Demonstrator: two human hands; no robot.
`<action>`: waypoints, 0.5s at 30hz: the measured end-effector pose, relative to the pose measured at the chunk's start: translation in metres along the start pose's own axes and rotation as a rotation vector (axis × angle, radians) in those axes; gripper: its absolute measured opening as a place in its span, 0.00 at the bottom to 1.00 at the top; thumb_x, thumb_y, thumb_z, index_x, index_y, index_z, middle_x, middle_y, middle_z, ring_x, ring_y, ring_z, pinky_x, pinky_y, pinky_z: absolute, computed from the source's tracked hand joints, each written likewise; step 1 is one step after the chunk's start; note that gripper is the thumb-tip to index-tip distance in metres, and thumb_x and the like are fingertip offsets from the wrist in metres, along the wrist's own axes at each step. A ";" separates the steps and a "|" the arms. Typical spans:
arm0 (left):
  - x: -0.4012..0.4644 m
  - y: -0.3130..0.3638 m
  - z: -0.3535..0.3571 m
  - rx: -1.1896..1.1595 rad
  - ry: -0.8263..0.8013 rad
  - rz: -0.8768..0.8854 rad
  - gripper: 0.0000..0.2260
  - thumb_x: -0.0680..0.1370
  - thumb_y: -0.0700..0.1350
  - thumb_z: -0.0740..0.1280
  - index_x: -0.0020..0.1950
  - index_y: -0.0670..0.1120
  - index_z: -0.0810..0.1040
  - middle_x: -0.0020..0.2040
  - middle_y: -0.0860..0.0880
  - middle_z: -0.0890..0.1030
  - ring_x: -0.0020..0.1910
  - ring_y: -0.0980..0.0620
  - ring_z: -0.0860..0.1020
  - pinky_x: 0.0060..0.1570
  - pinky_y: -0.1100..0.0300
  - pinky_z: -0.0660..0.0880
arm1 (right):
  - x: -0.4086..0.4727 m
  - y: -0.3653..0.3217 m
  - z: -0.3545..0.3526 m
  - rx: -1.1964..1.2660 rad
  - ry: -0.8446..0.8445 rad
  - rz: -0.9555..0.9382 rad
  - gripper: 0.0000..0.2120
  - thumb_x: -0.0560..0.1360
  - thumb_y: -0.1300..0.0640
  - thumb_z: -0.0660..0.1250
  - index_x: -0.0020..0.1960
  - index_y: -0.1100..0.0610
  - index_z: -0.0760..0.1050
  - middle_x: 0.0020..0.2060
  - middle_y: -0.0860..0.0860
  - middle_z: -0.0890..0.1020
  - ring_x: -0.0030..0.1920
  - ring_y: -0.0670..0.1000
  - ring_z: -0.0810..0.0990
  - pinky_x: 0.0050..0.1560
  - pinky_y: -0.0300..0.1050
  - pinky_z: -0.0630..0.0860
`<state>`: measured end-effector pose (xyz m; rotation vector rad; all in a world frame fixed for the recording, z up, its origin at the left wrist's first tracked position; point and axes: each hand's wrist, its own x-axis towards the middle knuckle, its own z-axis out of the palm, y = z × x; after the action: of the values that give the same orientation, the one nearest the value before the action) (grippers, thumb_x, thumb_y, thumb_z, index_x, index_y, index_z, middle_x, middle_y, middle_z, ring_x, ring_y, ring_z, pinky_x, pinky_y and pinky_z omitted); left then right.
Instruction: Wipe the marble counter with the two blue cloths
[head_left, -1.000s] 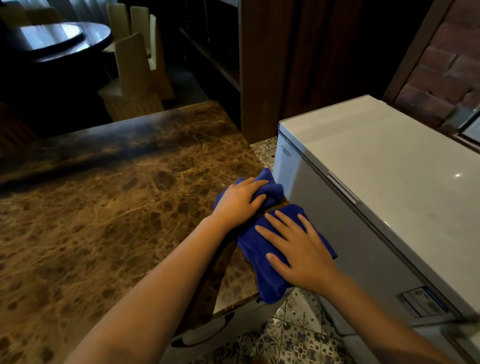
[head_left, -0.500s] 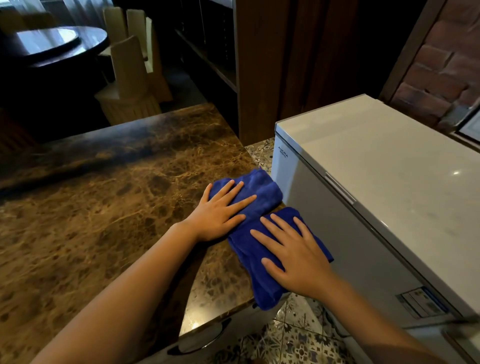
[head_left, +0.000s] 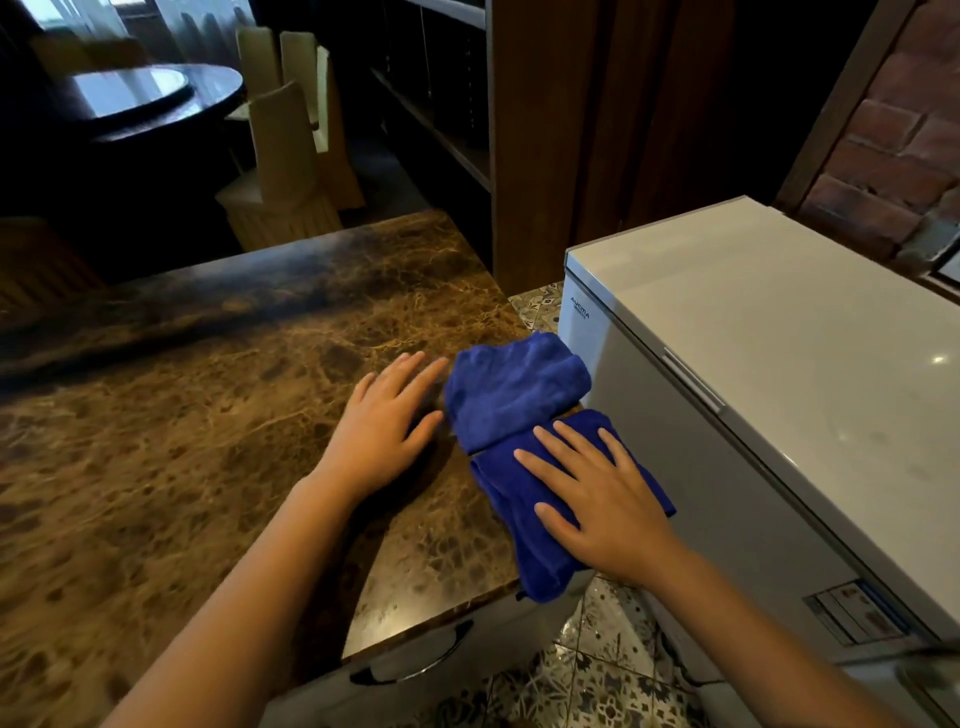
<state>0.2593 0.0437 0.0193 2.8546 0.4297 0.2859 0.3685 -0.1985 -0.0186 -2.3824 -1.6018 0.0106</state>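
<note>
Two folded blue cloths lie side by side at the right end of the brown marble counter. The far cloth rests free near the counter's right edge. The near cloth hangs a little over the front right corner. My right hand lies flat on the near cloth, fingers spread. My left hand is flat just over the bare marble, left of the far cloth, fingers apart, with nothing in it.
A white chest freezer stands close against the counter's right edge. A drawer handle shows under the front edge, above patterned floor tiles. Beyond the counter are wooden chairs, a round dark table and a wooden shelf unit.
My left hand has slid left off the far cloth onto bare marble, leaving the cloth flattened. My right hand stays pressed on the near cloth.
</note>
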 end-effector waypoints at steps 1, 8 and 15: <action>-0.011 -0.005 -0.007 0.007 0.046 -0.025 0.26 0.76 0.57 0.54 0.74 0.54 0.56 0.74 0.45 0.63 0.73 0.47 0.60 0.70 0.45 0.58 | 0.000 0.000 0.000 -0.002 0.005 0.004 0.24 0.75 0.43 0.51 0.71 0.46 0.61 0.71 0.51 0.64 0.72 0.52 0.57 0.68 0.57 0.46; -0.092 -0.032 -0.030 0.059 0.112 -0.273 0.20 0.76 0.52 0.61 0.67 0.49 0.70 0.62 0.45 0.76 0.59 0.46 0.75 0.58 0.48 0.73 | 0.002 0.000 -0.002 -0.017 -0.010 -0.006 0.26 0.74 0.42 0.49 0.70 0.47 0.62 0.71 0.53 0.65 0.72 0.53 0.57 0.68 0.60 0.50; -0.149 -0.034 -0.029 0.077 0.085 -0.412 0.17 0.76 0.51 0.62 0.63 0.47 0.75 0.59 0.48 0.78 0.55 0.49 0.77 0.52 0.55 0.75 | 0.008 -0.014 -0.021 -0.068 -0.168 0.047 0.26 0.76 0.42 0.51 0.73 0.47 0.56 0.74 0.49 0.57 0.73 0.50 0.50 0.70 0.54 0.51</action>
<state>0.1041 0.0353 0.0144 2.7445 1.0449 0.3165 0.3625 -0.1910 0.0063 -2.5307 -1.6422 0.1724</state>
